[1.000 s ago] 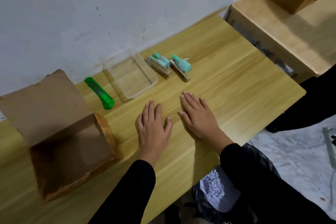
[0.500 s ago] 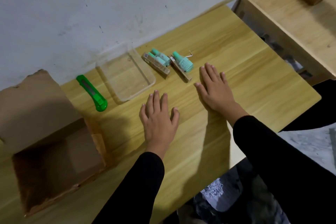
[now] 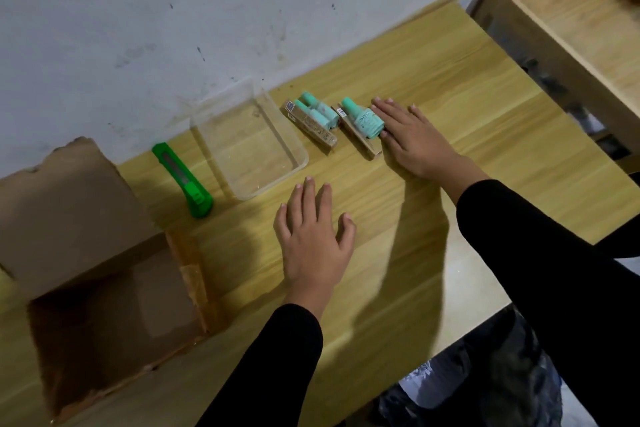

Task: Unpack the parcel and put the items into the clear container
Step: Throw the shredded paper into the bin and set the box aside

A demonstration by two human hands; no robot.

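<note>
An open brown cardboard parcel [image 3: 114, 315] lies at the left with its flap up, and its inside looks empty. The clear container [image 3: 300, 163] stands near the wall with nothing in it. To its right lie two mint-green packs on card backing: a double pack [image 3: 313, 116] and a single pack [image 3: 363, 121]. My right hand [image 3: 412, 139] lies flat with fingers apart, touching the single pack's right side. My left hand [image 3: 311, 236] rests flat on the wooden table [image 3: 467, 121], just in front of the container.
A green utility knife [image 3: 183, 180] lies between the parcel and the container. A grey wall runs behind the table. A second wooden table [image 3: 571, 17] stands at the upper right. The near table edge is at the lower right.
My right hand has slid forward and left across the table until it touches the single green pack. My left hand has stayed in place. The view has shifted.
</note>
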